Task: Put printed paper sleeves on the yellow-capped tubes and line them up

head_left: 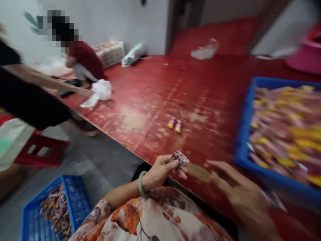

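My left hand [163, 170], with a pale green bangle at the wrist, pinches a small printed packet or piece of wrapper [180, 158]; I cannot tell which. My right hand [233, 187] is blurred, its fingers stretched out and apart, with nothing visible in them. It hovers over the red surface between the packet and the blue crate [242, 140]. That crate holds many pink and yellow wrapped pieces [283, 127]. Beyond my hands, two small pink and yellow packets [175, 125] lie side by side on the worn red surface [150, 100].
On the floor at lower left stands a blue basket [82, 194] of similar pieces. Behind it is a red stool [45, 150]. A person in black reaches toward a white plastic bag [101, 89]; another person crouches behind. A pink tub [304, 55] is at far right.
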The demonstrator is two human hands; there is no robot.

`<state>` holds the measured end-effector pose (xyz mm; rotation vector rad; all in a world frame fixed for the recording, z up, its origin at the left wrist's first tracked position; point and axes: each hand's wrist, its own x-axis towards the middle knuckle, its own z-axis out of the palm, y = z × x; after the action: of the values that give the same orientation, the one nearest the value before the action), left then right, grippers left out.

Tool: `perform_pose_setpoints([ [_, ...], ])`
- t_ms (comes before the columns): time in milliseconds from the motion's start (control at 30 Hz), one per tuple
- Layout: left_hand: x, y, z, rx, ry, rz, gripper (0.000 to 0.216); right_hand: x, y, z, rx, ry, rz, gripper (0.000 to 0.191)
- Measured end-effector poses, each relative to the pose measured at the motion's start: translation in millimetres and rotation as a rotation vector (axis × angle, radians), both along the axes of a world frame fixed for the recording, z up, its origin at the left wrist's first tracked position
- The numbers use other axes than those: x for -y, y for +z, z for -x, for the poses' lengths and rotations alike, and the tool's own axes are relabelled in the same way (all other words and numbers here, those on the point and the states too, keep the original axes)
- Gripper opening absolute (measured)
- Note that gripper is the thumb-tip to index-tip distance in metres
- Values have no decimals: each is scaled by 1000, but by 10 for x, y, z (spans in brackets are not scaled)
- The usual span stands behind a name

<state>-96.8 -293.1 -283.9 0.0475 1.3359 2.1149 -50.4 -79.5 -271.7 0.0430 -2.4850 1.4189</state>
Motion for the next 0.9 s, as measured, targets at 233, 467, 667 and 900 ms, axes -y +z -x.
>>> perform_pose_setpoints([
  [233,-427,7,-102,45,-396,30,41,-31,-74,-93,55,46,318,15],
  [467,-381,-59,180,158,-604,4,47,75,-125,43,252,122,477,26],
  [667,-532,-283,295,210,-647,99,29,-140,-266,-56,145,-53,209,22],
  [900,-841,-313,367,360,-393,56,25,-1213,-722,-549,287,-849,-401,31],
])
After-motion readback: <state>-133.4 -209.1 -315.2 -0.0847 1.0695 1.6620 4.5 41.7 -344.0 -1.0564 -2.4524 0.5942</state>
